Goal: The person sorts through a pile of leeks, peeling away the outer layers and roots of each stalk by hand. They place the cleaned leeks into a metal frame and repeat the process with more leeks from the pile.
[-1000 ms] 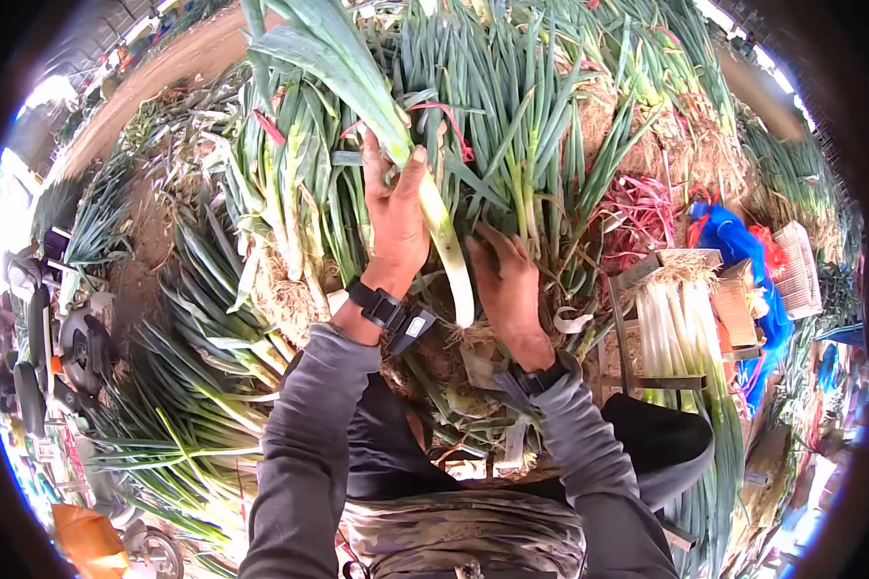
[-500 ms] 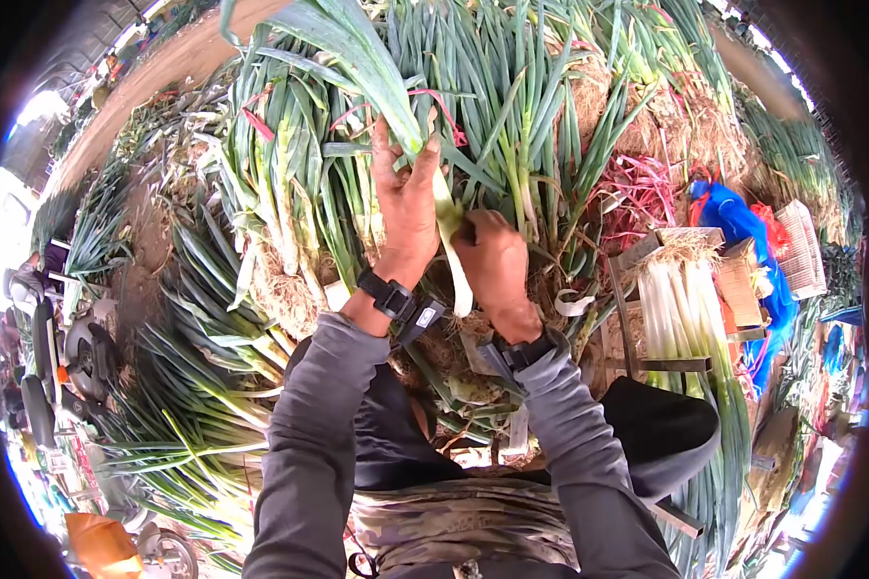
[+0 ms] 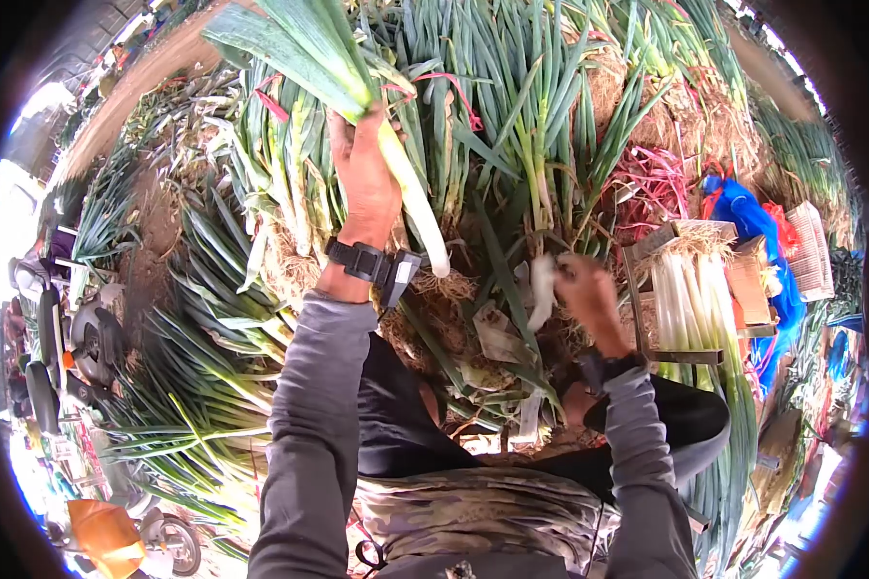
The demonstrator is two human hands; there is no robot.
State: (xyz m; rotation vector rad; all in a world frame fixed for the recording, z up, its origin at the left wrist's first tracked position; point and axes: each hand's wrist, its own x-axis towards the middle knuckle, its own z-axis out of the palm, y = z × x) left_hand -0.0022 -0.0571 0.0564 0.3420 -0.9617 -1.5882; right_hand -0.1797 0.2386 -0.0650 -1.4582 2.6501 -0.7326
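My left hand (image 3: 369, 174) is wrapped round a green onion stalk (image 3: 407, 183). Its broad green leaves fan out above my fingers and its bare white end points down to the right. My right hand (image 3: 587, 289) is to the right and lower, apart from that stalk, with bent fingers blurred by motion. A pale strip of peel (image 3: 541, 292) hangs just left of my right fingers; whether they touch it is unclear. Below, between my legs, lie loose leaves and peelings (image 3: 497, 338).
Upright bundles of onions (image 3: 526, 125) with roots stand ahead. White-stemmed stalks (image 3: 690, 299) rest on a wooden frame (image 3: 681, 356) at the right, near pink ties (image 3: 650, 183) and blue plastic (image 3: 743, 217). More onions (image 3: 198, 386) lie at the left.
My right hand has come away from the stalk and moved right and down, with peel beside it. My left hand has shifted left and slightly up with the stalk, whose lower end now looks barer.
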